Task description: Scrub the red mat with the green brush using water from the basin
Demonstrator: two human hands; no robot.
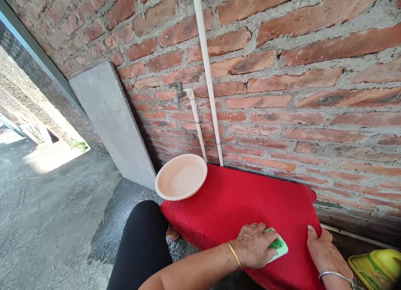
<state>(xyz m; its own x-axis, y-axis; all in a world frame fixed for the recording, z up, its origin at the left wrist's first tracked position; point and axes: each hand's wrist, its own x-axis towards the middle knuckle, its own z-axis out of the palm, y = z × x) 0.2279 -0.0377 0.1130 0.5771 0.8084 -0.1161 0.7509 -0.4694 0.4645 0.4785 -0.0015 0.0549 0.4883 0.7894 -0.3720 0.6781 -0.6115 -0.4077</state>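
Note:
Red cloth [238,202] lies spread over a low support, its front edge hanging down. My left hand [255,246], with a gold bangle at the wrist, is closed round a pale green scrubbing brush [282,250] with a darker green patch, low over the cloth. At the cloth's right edge is my right hand [327,252], wearing a silver bangle. Its thumb rests on top and its fingers curl at the edge, partly hidden. A pale pink basin [184,179] sits at the far left corner of the cloth, tilted towards me.
Behind the cloth rises a brick wall [266,102] with a tap [178,93] and white pipes [206,60]. A grey slab [109,123] leans at the left, above wet concrete floor [115,214]. My knee [140,240] is close by. A yellow packet [377,267] lies at the lower right.

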